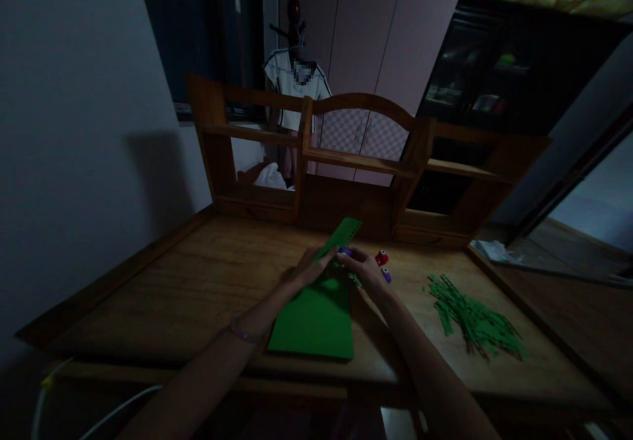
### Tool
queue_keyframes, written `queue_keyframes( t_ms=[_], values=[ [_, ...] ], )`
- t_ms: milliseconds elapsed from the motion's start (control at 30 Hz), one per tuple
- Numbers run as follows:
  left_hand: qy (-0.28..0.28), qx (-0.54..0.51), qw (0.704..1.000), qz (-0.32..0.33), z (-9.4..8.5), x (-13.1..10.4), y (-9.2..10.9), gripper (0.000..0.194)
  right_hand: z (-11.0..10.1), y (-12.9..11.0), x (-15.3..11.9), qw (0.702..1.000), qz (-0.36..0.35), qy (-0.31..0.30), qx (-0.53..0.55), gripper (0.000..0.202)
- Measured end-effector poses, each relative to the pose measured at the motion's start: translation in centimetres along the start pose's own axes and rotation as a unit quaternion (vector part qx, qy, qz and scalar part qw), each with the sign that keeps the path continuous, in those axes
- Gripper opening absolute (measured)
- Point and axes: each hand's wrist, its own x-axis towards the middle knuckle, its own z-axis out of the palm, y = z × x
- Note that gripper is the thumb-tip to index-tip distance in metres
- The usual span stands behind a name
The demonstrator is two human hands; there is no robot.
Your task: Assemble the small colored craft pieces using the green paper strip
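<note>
My left hand [314,267] is closed on a green paper sheet [346,227], which stands tilted up and has a row of small holes along its right edge. My right hand [364,267] closes around a small purple paper punch [345,251] at that edge; the left fingertips are close by it. Under both hands a stack of green paper [316,324] lies on the wooden desk [212,282]. Small green paper bits [355,280] are scattered below the right hand. Just right of it sit a red punch [381,257] and another purple punch [386,274], each with an eye-like spot.
A heap of thin green paper strips [477,321] lies at the desk's right side. Along the back stands a wooden shelf unit [359,157]. A white wall [99,163] borders the left, and a shirt [291,84] hangs behind the shelf.
</note>
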Motion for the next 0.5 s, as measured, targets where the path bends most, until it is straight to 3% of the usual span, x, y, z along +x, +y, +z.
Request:
queue_keyframes(
  t_ms=[233, 500],
  values=[
    [0.057, -0.042, 0.997, -0.033, 0.2, -0.2, 0.9, 0.057, 0.2, 0.4, 0.2, 1.0, 0.006, 0.0, -0.025, 0.041],
    [0.024, -0.079, 0.995, -0.064, -0.1, -0.4, 1.5, 0.061, 0.3, 0.2, 0.1, 1.0, 0.01, -0.004, -0.028, 0.041]
  ],
)
